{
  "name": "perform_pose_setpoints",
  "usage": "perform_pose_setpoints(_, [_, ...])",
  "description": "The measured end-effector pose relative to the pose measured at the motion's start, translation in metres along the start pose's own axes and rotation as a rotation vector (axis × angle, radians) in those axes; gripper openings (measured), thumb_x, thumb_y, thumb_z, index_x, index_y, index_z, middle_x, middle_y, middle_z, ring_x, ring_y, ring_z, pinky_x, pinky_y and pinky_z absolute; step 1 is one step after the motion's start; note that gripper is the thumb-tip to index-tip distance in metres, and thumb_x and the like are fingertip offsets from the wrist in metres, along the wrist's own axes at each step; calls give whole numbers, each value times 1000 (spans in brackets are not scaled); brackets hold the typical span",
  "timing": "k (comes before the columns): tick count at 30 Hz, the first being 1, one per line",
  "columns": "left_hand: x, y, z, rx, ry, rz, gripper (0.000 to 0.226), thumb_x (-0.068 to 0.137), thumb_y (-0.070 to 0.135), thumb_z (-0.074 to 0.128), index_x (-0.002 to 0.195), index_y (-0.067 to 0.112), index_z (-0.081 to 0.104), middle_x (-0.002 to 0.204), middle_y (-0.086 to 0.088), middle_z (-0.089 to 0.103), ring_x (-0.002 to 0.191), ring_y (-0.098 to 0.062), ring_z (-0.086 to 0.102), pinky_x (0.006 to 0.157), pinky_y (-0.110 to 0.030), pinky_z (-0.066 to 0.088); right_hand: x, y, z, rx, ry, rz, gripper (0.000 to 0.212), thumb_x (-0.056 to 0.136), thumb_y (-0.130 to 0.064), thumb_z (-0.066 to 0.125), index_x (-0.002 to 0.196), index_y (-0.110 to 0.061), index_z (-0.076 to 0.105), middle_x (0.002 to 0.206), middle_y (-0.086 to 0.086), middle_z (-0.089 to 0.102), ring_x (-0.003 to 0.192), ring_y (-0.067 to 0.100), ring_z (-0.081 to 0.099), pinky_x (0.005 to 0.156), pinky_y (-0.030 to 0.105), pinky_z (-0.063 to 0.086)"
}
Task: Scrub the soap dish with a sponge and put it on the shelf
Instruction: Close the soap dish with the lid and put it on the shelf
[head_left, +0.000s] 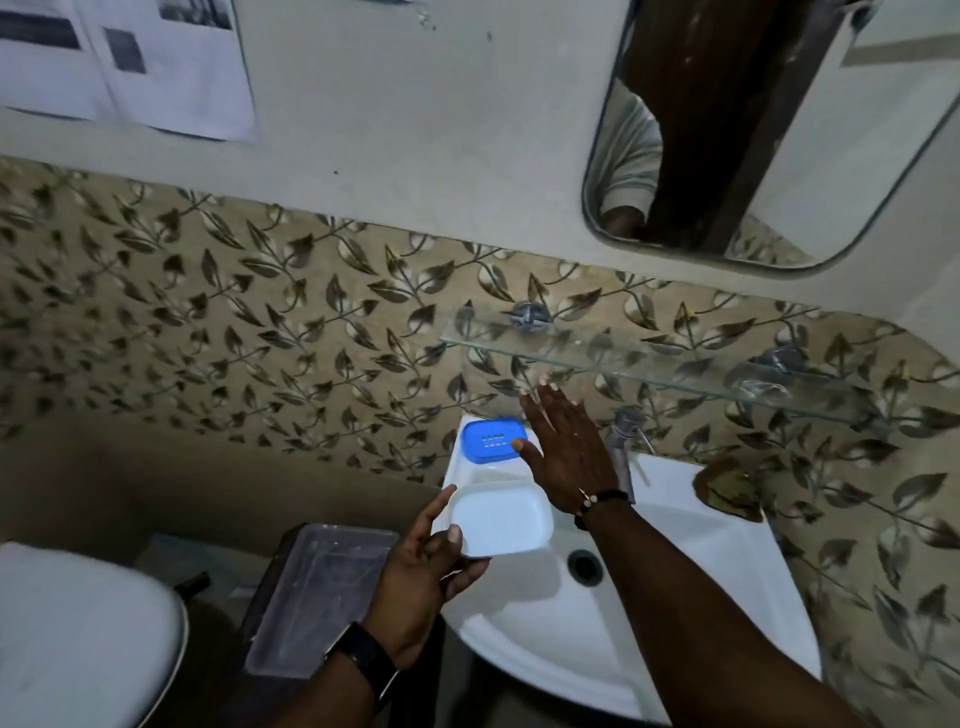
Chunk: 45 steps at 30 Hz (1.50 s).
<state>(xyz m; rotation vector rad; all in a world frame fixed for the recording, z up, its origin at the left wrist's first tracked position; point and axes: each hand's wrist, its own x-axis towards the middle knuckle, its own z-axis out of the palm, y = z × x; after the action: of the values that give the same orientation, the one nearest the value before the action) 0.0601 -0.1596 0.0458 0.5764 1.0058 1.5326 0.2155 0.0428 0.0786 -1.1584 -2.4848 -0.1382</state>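
Note:
My left hand (426, 577) grips a white oval soap dish tray (501, 517) by its left edge, holding it above the left side of the white sink (691, 587). A blue perforated soap dish insert (491, 439) lies on the sink's back left corner. My right hand (566, 449) is flat with fingers spread, hovering beside the blue insert, its thumb tip at the insert's right edge. A glass shelf (639, 366) is fixed to the wall just above the hand. No sponge is clearly visible.
A chrome tap (623, 447) stands behind the basin, the drain (586, 566) in its middle. A brown clump (727, 488) sits on the sink's right rim. A clear plastic container (317, 597) rests left of the sink, a white toilet lid (78, 639) further left, a mirror (769, 130) above.

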Motion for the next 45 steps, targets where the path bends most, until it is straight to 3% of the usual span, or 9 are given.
perform_pose_setpoints(5, [-2,1,-13,10,45,8,51,92,18,62,142,24,52,133,-7,67,122,-28,64,99,-47,54,13,-10,22,41,-29,8,59,102,-40,29,158,-23,16,166,6,16,154,22,11,124,39,7])
perform_pose_setpoints(11, [2,-6,-24,-5,77,13,43,90,22,67,131,35,63,136,-12,64,125,-28,62,100,-48,53,22,-8,50,-1,-109,31,66,100,-25,40,159,-18,12,166,10,13,153,27,11,125,43,10])
perform_pose_setpoints(17, [13,0,-24,1,108,36,40,91,20,65,126,39,66,136,-8,65,125,-25,62,95,-41,56,30,1,83,-50,-297,82,69,102,-31,34,158,-22,-6,167,6,-7,154,22,-7,124,45,2])
perform_pose_setpoints(29, [18,5,-36,42,202,32,48,93,17,60,139,28,54,124,-3,73,122,-27,64,96,-45,56,22,7,134,-58,-523,88,68,105,-40,31,157,-27,-11,166,4,-17,153,23,-14,124,49,-3])
perform_pose_setpoints(36, [24,2,-39,38,234,10,52,91,17,61,141,26,52,124,-8,72,124,-32,62,97,-46,55,23,8,139,-40,-487,114,57,106,-30,34,157,-34,10,168,0,3,154,21,2,123,46,9])
perform_pose_setpoints(41, [28,5,-38,29,222,5,52,90,19,63,140,28,52,126,-6,72,122,-30,64,92,-42,58,23,6,136,-50,-422,117,57,100,-13,39,154,-28,30,164,7,22,151,29,20,119,44,23])
perform_pose_setpoints(45, [31,15,-40,26,223,17,52,89,19,65,139,29,54,128,-5,70,120,-29,66,85,-37,59,24,6,132,-70,-375,125,49,94,-12,48,141,-23,52,151,12,45,138,35,40,105,45,37])
